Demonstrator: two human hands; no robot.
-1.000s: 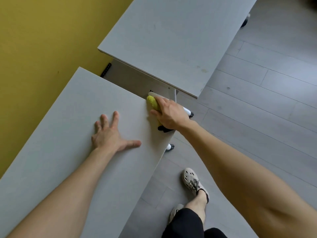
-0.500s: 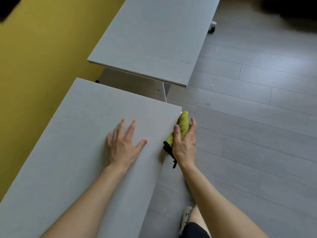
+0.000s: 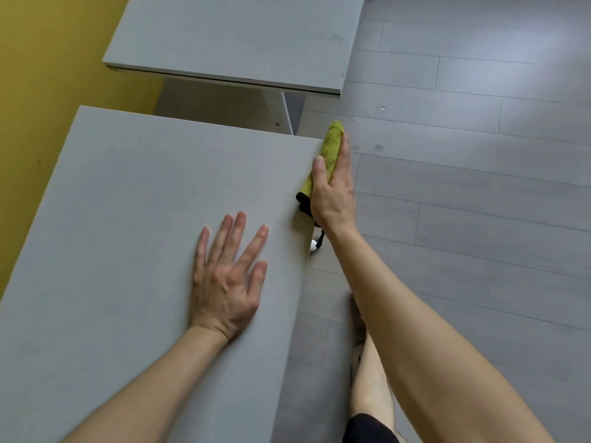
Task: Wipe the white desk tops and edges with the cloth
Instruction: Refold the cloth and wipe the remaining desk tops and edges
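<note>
Pressing cloth [image 3: 332, 139] straight-fingered against bench [image 3: 128, 219] right edge with right hand [image 3: 332, 199] (a second ago curled at far corner); left hand [image 3: 227, 282] still splayed flat on bench top.

The right hand [image 3: 332, 196] has carried the folded yellow-green microfibre cloth [image 3: 329, 145] off the far corner of the near pale grey rectangular desk top [image 3: 128, 219] and round onto its right-hand side edge, where straight fingers now press the cloth along the edge instead of curling over it. The left hand [image 3: 227, 279], lying flat on that top, has slid nearer the right-hand edge, its thumb drawn in closer to the fingers.
</note>
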